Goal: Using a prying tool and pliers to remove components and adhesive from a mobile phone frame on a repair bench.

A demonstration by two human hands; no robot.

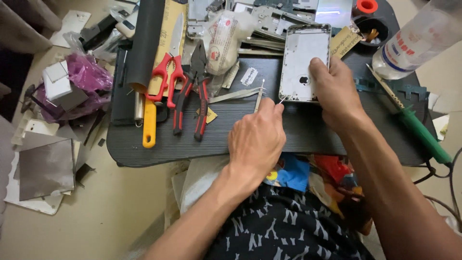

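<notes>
Right hand (337,91) pressed flat on the silver phone shell (304,60) at the tray's (269,139) far edge, left hand (256,139) pinched shut on a thin pick (281,100) at its corner; a slip could scratch the shell.

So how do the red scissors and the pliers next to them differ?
The red scissors have looped, all-red handles and a broad, pale blade pointing up the table. The pliers have long, straight handles in red and black and a short, dark, pointed head. The scissors rest partly on a yellow-handled tool; the pliers lie on the dark tabletop. Both lie flat, heads away from the person, left of the left hand, untouched.
</notes>
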